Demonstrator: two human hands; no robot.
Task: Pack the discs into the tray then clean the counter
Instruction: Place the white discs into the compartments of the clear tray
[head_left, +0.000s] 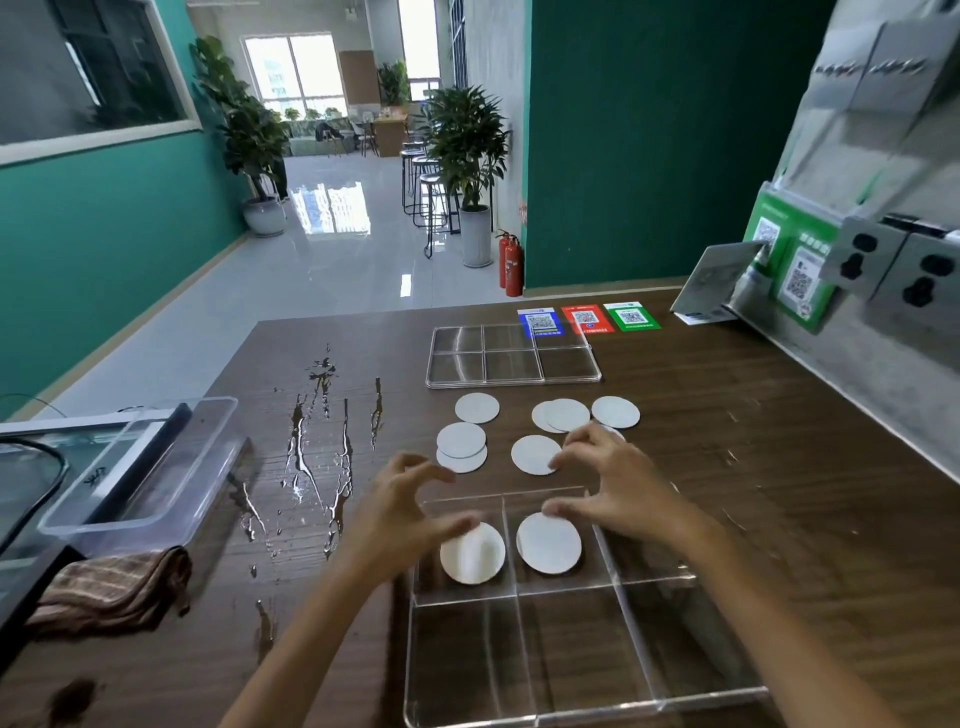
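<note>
A clear divided tray (571, 709) lies at the near edge of the brown counter (753, 493). One white disc (475, 556) lies in its far-left compartment and another disc (550, 545) in the far-middle one. My left hand (395, 514) hovers over the left disc, fingers bent and spread, thumb at the disc's edge. My right hand (618, 493) is over the middle disc, thumb at its far edge and fingertips near a loose disc (532, 453). Several more loose discs (563, 414) lie on the counter beyond, some overlapping.
A second clear divided tray (511, 356) lies farther back, by three QR cards (587, 318). Spilled liquid (322, 441) streaks the counter at left. A striped cloth (114, 587) and a clear plastic bin (140, 467) sit at the left edge. A wall with sockets (893, 265) stands at right.
</note>
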